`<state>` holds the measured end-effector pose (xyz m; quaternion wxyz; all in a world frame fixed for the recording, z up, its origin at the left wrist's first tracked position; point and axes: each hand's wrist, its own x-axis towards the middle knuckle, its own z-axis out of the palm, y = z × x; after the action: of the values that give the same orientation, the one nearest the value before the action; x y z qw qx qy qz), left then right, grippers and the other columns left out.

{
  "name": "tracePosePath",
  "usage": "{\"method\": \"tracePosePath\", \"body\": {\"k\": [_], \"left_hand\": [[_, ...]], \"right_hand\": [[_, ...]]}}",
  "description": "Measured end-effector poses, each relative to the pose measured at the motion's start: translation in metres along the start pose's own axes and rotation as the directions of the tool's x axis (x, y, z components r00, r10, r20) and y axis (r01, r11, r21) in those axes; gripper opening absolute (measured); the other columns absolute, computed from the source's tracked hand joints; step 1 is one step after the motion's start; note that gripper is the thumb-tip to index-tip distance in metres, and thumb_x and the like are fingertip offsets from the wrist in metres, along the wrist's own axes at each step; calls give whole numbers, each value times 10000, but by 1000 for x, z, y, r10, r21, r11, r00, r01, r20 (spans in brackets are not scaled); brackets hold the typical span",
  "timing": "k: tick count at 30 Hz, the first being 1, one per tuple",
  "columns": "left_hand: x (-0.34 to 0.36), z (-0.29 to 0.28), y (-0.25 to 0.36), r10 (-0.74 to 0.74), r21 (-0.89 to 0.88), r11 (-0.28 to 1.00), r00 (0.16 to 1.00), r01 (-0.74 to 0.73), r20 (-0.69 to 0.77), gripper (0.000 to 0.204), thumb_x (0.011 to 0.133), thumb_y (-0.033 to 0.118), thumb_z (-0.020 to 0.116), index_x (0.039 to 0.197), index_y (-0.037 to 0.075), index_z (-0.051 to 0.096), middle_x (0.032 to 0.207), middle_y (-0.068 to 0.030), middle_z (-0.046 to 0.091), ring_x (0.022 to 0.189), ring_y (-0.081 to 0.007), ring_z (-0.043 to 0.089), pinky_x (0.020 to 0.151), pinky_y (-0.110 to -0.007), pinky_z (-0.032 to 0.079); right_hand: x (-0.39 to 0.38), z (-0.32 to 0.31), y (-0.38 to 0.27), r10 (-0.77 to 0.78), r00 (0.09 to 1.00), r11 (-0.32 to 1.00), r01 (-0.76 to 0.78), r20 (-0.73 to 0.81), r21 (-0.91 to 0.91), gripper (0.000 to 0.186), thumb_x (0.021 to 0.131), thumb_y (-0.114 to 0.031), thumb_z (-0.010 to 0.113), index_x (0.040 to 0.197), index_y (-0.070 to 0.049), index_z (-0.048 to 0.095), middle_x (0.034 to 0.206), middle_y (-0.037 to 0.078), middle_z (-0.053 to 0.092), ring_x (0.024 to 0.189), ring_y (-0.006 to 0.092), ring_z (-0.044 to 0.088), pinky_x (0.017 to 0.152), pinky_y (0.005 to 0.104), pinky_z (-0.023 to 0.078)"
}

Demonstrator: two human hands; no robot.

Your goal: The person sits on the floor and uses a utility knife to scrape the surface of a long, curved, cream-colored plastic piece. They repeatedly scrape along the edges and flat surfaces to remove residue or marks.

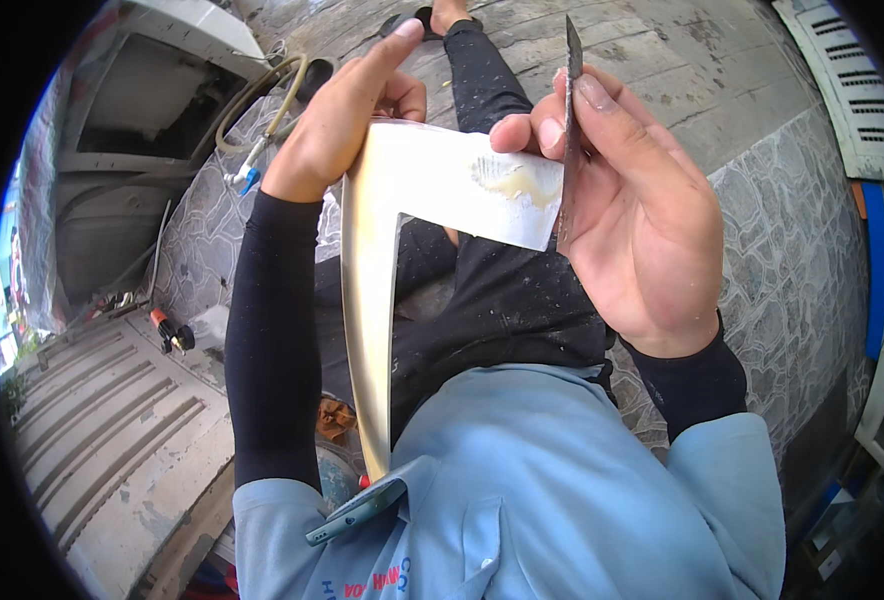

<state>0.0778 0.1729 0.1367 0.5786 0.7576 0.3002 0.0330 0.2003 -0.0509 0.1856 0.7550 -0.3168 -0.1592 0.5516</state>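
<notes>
the right hand (642,200) is pinched on a dark thin blade (573,50), thumb on one side and fingers on the other, the blade standing nearly upright. the left hand (332,130) has its thumb raised and fingers curled; it's against the corner of the panel (412,180), but i can't tell from here whether those fingers clamp it.

the panel looks light and fairly stiff, though its long curved arm would likely flex or snap if twisted. i'd hold it at the broad corner and keep off the smear (514,183), which may be slick or tacky. the blade looks stiff, best pinched by its flats.

the panel is between the hands: its short arm runs right to the blade, just below the right fingertips, and its long arm drops from the left hand toward the phone (357,515). beyond are a hose (222,130), a torch (170,330) and stone paving (782,260).
</notes>
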Motion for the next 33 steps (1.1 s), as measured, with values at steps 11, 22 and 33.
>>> {"method": "tracePosePath", "body": {"k": [11,22,33], "left_hand": [[-87,-20,30,-85,75,994,996,84,15,885,1133,722,285,674,37,607,624,-10,530,607,-141,491,629,-305,406],[-28,61,-14,-64,-35,997,983,72,174,956,1096,796,264,569,60,572,527,9,443,466,-104,388,508,-292,351],[43,166,-108,114,-375,926,914,44,388,766,1148,641,433,822,39,777,660,9,627,593,-80,555,615,-278,484]], "right_hand": [[-47,39,13,115,971,990,-128,210,51,247,1207,-236,389,1339,-56,495,1088,70,567,1227,273,652,1084,446,589],[-55,-26,-8,140,982,986,-149,-126,-68,218,1179,-210,499,1229,-46,635,1013,53,660,1310,324,691,1054,412,579],[-70,-140,7,151,884,980,-193,-443,-51,189,1153,-233,579,1189,-69,665,967,18,646,1261,247,703,1059,417,575]]}}
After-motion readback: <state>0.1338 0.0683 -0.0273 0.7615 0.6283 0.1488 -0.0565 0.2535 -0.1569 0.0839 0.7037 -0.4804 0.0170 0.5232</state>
